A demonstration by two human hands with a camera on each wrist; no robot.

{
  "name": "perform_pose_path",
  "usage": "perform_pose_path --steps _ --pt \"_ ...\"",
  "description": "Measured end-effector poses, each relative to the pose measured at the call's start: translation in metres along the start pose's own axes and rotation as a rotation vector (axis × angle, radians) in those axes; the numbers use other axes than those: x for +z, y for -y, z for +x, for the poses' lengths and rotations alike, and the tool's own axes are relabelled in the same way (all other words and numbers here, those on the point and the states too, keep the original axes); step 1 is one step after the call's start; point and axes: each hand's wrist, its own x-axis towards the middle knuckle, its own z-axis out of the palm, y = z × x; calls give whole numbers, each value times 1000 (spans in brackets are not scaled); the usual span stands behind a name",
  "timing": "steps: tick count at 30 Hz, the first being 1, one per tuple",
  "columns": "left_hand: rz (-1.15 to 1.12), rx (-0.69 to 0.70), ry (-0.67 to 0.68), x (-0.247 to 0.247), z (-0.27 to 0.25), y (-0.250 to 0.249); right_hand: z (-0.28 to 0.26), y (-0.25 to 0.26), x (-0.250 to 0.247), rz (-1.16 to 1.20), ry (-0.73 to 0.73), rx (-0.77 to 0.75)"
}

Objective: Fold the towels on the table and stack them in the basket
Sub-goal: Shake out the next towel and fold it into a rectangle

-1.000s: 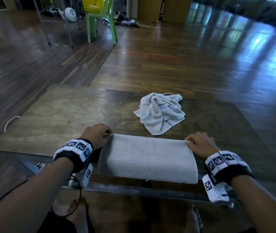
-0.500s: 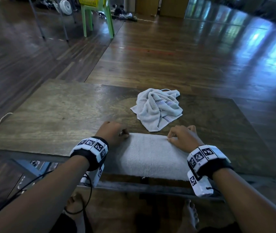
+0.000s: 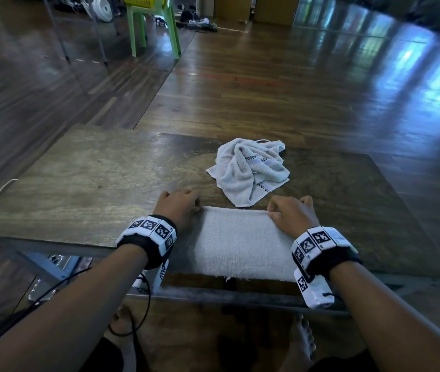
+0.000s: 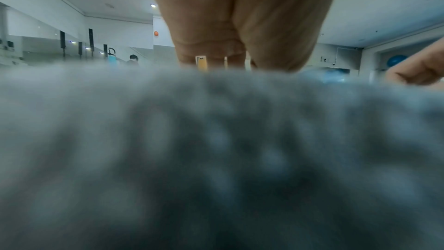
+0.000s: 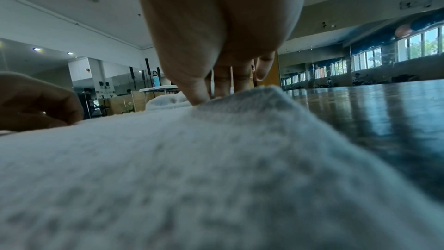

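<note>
The folded pale-grey terry towel is pinched at its far corners by the left hand and right hand; edges should be aligned (near table edge) before creasing.

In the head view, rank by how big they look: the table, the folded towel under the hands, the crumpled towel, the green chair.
1. table
2. folded towel
3. crumpled towel
4. green chair, unsure against the crumpled towel: it stands far off and is cut by the frame's top.

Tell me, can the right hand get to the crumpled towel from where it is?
Probably yes. The right hand grips the folded towel, and the crumpled towel lies just beyond with only bare table between, though it must let go first.
</note>
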Motion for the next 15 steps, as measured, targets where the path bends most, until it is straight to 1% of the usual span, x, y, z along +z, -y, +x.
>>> perform_pose_path --steps 5,7,9,11,13,15 --pt "88 -71 -52 -13 -11 19 -8 -13 -8 -163 -32 135" --pt "130 -90 -99 -16 -20 23 -16 -16 -11 -210 -57 142" --pt "133 -65 -157 -16 -30 19 -24 -10 -11 -244 -90 97" --pt "108 13 -167 -13 -40 2 -35 4 -10 -195 -101 9" --pt "64 92 -123 -5 -52 -23 -49 26 -6 -83 -27 -97" --pt "21 108 -37 7 -60 -47 -62 49 3 -7 114 -173"
